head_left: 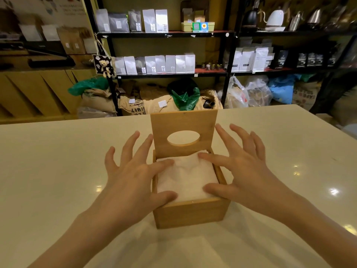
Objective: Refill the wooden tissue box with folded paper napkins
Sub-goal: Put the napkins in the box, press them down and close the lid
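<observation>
Cream desk (58, 161) carries the wooden tissue box (190, 212) at centre, near the front edge. Its lid (183, 125) stands upright at the far side, oval slot facing the camera. White folded napkins (186, 176) fill the box, lying flat. Left hand (131, 182) grip spread wide, index and thumb tips pressing the stack's left side. Right hand (245, 171) grip also splayed, index and thumb on the right side. Nothing pinched. Burlap sack (138, 109) behind reads "KIRI".
</observation>
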